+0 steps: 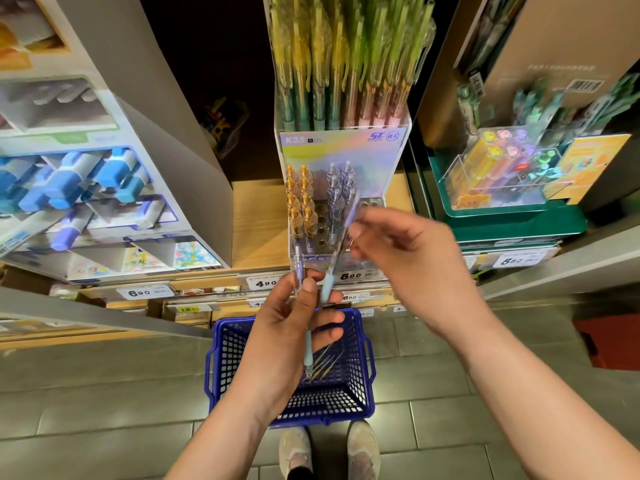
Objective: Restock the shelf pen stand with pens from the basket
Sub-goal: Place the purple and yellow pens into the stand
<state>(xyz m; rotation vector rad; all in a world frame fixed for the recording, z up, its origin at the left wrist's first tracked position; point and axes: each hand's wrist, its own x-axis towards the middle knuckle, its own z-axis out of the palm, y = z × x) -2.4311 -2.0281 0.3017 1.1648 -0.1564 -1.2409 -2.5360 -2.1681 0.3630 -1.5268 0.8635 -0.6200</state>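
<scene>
Scene: a person's view down at a shop shelf, with both hands raised in front of it.
Pen stand [343, 147]: on the shelf at 12 o'clock from the hands, close ahead.
Stand contents: amber pens [299, 195] on its left and lilac pens [341, 181] on its right, with a column of empty holes [322, 220] between them.
Right hand [408, 258]: thumb and forefinger pinch a lilac pen [337, 251], which is blurred.
Lilac pen axis: slanted from 7 o'clock to 1 o'clock. Its clicker end overlaps the stand's front rows, and its pale blue grip end is by the left fingertips. Contact there is unclear.
Left hand [294, 327]: fingers curled round a spare pen [307, 355], which stands nearly upright from 12 to 6 o'clock.
Nearer hand: the right hand, just at 4 o'clock from the empty holes.
Basket [221, 341]: blue, on the floor at 6 o'clock under the left hand, with a few loose pens [325, 365] inside.
Likely next move: turn the lilac pen tip-down and stand it in an empty hole.
</scene>
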